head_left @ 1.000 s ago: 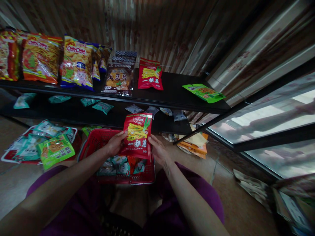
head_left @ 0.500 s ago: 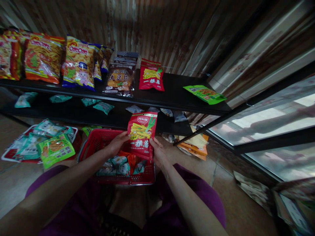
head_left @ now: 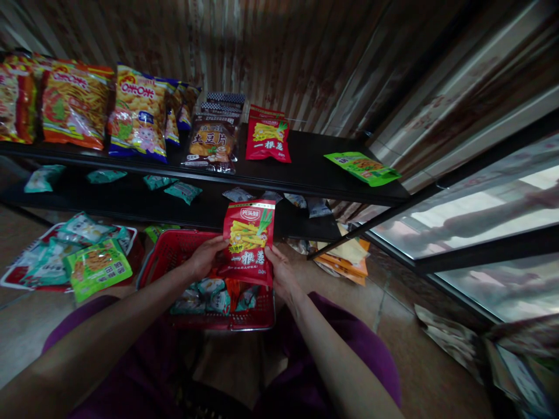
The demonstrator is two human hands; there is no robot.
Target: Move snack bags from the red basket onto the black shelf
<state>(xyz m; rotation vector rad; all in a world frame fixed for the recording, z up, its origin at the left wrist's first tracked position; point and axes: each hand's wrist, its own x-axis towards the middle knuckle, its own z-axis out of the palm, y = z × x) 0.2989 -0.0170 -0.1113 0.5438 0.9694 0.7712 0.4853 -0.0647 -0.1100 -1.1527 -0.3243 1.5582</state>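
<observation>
Between my two hands is a red snack bag (head_left: 248, 241) with yellow sticks and a green onion printed on it, its front facing me. My left hand (head_left: 208, 256) grips its left edge, and my right hand (head_left: 280, 270) grips the lower right edge. The bag is held upright above a red plastic basket (head_left: 168, 241), covering part of it. Inside the basket lie several small teal snack packets (head_left: 212, 291) and an orange packet (head_left: 236, 293). Similar red snack bags (head_left: 268, 139) stand on the upper black shelf ahead.
Several orange and blue snack bags (head_left: 137, 116) and brown potato-chip bags (head_left: 209, 139) line the black shelf (head_left: 305, 169). A green bag (head_left: 362, 167) lies at its right. Left on the floor, a second basket (head_left: 11, 279) holds teal packets and a green bag (head_left: 98, 267). Orange packaging (head_left: 345, 259) lies under the shelf.
The red snack bag has shifted very slightly left and down, still held by both hands. Nothing else has visibly moved apart from a slight camera shift.
</observation>
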